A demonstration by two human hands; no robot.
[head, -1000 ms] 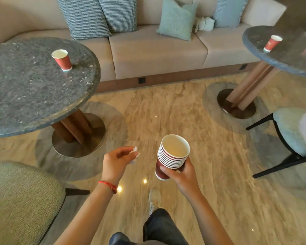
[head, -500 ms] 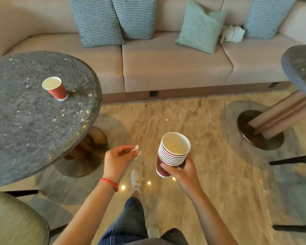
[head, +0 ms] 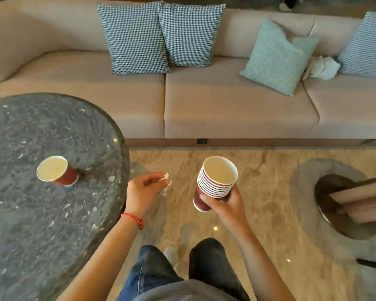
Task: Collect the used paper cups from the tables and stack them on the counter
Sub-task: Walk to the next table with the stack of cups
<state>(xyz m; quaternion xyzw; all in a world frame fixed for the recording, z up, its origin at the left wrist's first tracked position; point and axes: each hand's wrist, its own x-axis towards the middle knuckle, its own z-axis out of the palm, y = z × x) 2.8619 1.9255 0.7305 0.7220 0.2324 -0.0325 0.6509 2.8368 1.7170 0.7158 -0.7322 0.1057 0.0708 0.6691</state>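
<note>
Cups are being gathered, and I am judging the collecting step to be well under way — the counter itself is not in view. My right hand (head: 228, 206) is gripping a nested stack of red paper cups (head: 215, 183), its fingers (head: 206, 198) curled round the lower part of the outermost cup, the stack tilting slightly with its open mouth facing up toward the camera. My left hand (head: 143, 190) is hovering just past the edge of the round dark stone worktop (head: 41, 224); its fingertips are pinching a small scrap of white paper (head: 166, 181), so that hand is not free.

One single red cup (head: 57, 172) is standing upright on the worktop, to the left of my left hand and near the worktop's right edge, apart from both hands. A beige sofa (head: 226, 105) with patterned cushions is running along the far side, and the base of a second table (head: 345, 203) is showing at the right.

Next move, as I am reading it — reaching the left hand over to the single cup while managing the paper scrap, lifting it clear, then seating it into the mouth of the stack. Alignment is mattering most, since a skewed cup could jam or tip the stack.
</note>
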